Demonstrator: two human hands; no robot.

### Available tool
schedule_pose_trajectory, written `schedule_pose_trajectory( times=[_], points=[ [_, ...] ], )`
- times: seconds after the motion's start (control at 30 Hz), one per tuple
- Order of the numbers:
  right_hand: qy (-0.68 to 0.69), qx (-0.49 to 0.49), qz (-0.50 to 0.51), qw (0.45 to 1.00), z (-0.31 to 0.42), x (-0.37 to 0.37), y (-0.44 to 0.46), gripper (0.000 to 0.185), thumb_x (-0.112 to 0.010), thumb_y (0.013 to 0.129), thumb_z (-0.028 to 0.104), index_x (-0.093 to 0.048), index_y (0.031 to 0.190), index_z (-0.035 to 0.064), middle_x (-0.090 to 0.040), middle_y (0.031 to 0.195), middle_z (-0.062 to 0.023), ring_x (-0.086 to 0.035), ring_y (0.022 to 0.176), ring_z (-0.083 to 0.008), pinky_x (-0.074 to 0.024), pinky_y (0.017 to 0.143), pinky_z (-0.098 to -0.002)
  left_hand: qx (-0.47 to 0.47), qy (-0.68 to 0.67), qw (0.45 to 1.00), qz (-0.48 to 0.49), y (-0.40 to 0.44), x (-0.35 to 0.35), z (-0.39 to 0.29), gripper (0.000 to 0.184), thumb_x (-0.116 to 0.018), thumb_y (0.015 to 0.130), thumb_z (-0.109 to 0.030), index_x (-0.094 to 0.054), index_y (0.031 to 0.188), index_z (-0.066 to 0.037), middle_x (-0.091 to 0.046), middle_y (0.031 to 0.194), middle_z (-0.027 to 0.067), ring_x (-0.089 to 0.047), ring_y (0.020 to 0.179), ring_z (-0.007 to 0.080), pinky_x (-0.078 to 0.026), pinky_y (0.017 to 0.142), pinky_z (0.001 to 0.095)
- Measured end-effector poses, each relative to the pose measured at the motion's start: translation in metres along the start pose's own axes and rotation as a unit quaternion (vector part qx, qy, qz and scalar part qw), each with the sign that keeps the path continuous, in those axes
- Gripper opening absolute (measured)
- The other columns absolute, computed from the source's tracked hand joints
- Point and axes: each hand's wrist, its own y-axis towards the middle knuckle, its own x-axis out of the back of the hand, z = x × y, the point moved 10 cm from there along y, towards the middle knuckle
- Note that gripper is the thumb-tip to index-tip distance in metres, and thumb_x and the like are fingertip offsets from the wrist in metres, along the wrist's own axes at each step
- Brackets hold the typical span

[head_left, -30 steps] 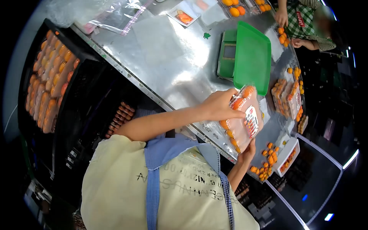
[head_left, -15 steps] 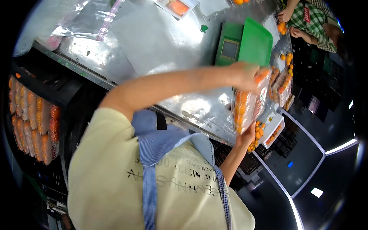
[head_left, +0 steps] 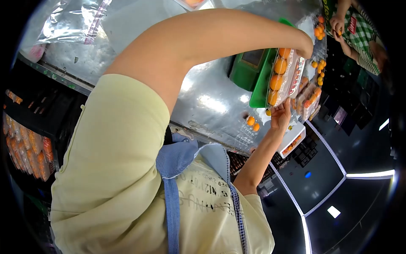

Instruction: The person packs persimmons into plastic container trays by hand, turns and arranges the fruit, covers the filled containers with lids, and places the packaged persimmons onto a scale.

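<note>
A clear plastic pack of orange fruits (head_left: 277, 80) with a printed label is held on edge over the green tray of a scale (head_left: 259, 94). My left hand (head_left: 305, 45) reaches across and grips the pack's far end, its fingers mostly hidden behind the wrist. At the near end, my right hand (head_left: 281, 114) has its fingers against the pack's lower edge. Part of the tray is hidden behind the pack, so contact between them cannot be made out. Two loose orange fruits (head_left: 253, 123) lie on the metal table near my right hand.
More fruit packs (head_left: 308, 101) and a white box of fruit (head_left: 292, 142) are on the right. Clear plastic bags (head_left: 72, 21) lie at the upper left. Packed crates (head_left: 29, 148) stand at the left. Another person's hands (head_left: 337, 26) are across the table, holding a small fruit.
Both hands have carried the pack up and away from my body to the scale's tray. The pack has turned, showing its row of fruits. The view has shifted too.
</note>
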Motion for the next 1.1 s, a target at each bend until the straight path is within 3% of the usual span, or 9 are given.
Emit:
schedule_pose_trajectory(
  times=[0.27, 0.37, 0.47, 0.57, 0.63, 0.77, 0.87, 0.97, 1.1],
  points=[
    [-0.077, -0.013, -0.002, 0.997, -0.005, 0.02, 0.002, 0.048, -0.06, 0.091, 0.032, -0.052, 0.117, -0.0074, -0.063, 0.104, -0.0178, -0.065, 0.087, -0.0209, -0.057, 0.074, -0.0331, -0.008, 0.045, 0.999, 0.011, -0.055, 0.019, -0.01, 0.035, -0.06, 0.075, -0.025, -0.068, 0.104, -0.007, -0.065, 0.108, 0.013, -0.059, 0.099, 0.0341, -0.047, 0.083, 0.0424],
    [-0.134, 0.012, -0.055, 0.989, 0.007, 0.029, -0.009, 0.05, -0.061, 0.091, 0.032, -0.052, 0.116, -0.0093, -0.064, 0.1, -0.0173, -0.065, 0.08, -0.0186, -0.0572, 0.069, -0.0305, -0.009, 0.113, 0.984, -0.135, -0.072, 0.039, -0.022, 0.032, -0.061, 0.074, -0.023, -0.067, 0.102, -0.007, -0.065, 0.103, 0.0138, -0.059, 0.094, 0.0359, -0.048, 0.081, 0.0426],
    [-0.136, 0.054, -0.098, 0.984, 0.021, 0.028, -0.034, 0.045, -0.061, 0.091, 0.029, -0.054, 0.118, -0.0061, -0.066, 0.093, -0.0132, -0.065, 0.077, -0.0154, -0.056, 0.065, -0.0268, -0.02, 0.049, 0.962, -0.268, -0.105, 0.075, -0.025, 0.034, -0.065, 0.074, -0.024, -0.065, 0.103, -0.008, -0.066, 0.103, 0.0109, -0.06, 0.093, 0.0304, -0.049, 0.078, 0.0401],
    [-0.116, 0.111, -0.145, 0.976, 0.023, 0.049, -0.049, 0.036, -0.062, 0.09, 0.023, -0.058, 0.115, -0.0019, -0.067, 0.088, -0.0102, -0.063, 0.072, -0.0118, -0.0536, 0.061, -0.0228, -0.061, -0.099, 0.883, -0.454, -0.156, 0.099, 0.001, 0.022, -0.063, 0.076, -0.014, -0.067, 0.098, -0.011, -0.066, 0.096, 0.0054, -0.061, 0.087, 0.0213, -0.048, 0.076, 0.0367],
    [-0.076, 0.163, -0.177, 0.968, 0.017, 0.072, -0.056, 0.03, -0.063, 0.089, 0.019, -0.061, 0.112, 0.0005, -0.067, 0.085, -0.0083, -0.061, 0.067, -0.0093, -0.0512, 0.057, -0.02, -0.038, -0.242, 0.852, -0.463, -0.202, 0.106, 0.031, 0.016, -0.059, 0.082, -0.005, -0.06, 0.098, -0.005, -0.062, 0.094, 0.0151, -0.059, 0.088, 0.026, -0.047, 0.083, 0.0385],
    [0.001, 0.206, -0.175, 0.963, 0.006, 0.08, -0.067, 0.022, -0.062, 0.089, 0.014, -0.062, 0.106, 0.0006, -0.065, 0.08, -0.0066, -0.055, 0.06, -0.0067, -0.0465, 0.053, -0.0174, 0.032, -0.331, 0.791, -0.513, -0.248, 0.066, 0.093, 0.015, -0.057, 0.083, 0.0, -0.058, 0.097, -0.004, -0.062, 0.088, 0.0073, -0.059, 0.072, 0.0171, -0.048, 0.063, 0.0275],
    [0.02, 0.236, -0.173, 0.956, 0.006, 0.072, -0.074, 0.019, -0.061, 0.09, 0.012, -0.063, 0.105, 0.0007, -0.065, 0.078, -0.006, -0.054, 0.058, -0.006, -0.0439, 0.051, -0.0167, 0.11, -0.381, 0.793, -0.462, -0.26, 0.033, 0.125, 0.02, -0.061, 0.08, -0.005, -0.059, 0.1, -0.007, -0.064, 0.094, 0.0056, -0.06, 0.083, 0.0177, -0.048, 0.071, 0.0301],
    [0.017, 0.262, -0.178, 0.949, 0.012, 0.065, -0.082, 0.018, -0.06, 0.091, 0.012, -0.062, 0.105, 0.0005, -0.065, 0.076, -0.0058, -0.053, 0.057, -0.0054, -0.0419, 0.05, -0.016, 0.102, -0.357, 0.809, -0.456, -0.272, 0.02, 0.129, 0.019, -0.062, 0.082, -0.012, -0.064, 0.101, -0.007, -0.065, 0.098, 0.0003, -0.059, 0.078, 0.0135, -0.049, 0.067, 0.0277],
    [0.015, 0.286, -0.17, 0.943, 0.017, 0.057, -0.086, 0.018, -0.06, 0.091, 0.011, -0.062, 0.105, 0.0005, -0.064, 0.074, -0.0053, -0.052, 0.056, -0.0048, -0.0407, 0.049, -0.0159, 0.112, -0.367, 0.814, -0.436, -0.277, -0.003, 0.123, 0.018, -0.057, 0.085, -0.001, -0.062, 0.101, -0.007, -0.065, 0.097, -0.0005, -0.056, 0.075, 0.0099, -0.047, 0.063, 0.0238]
  ],
)
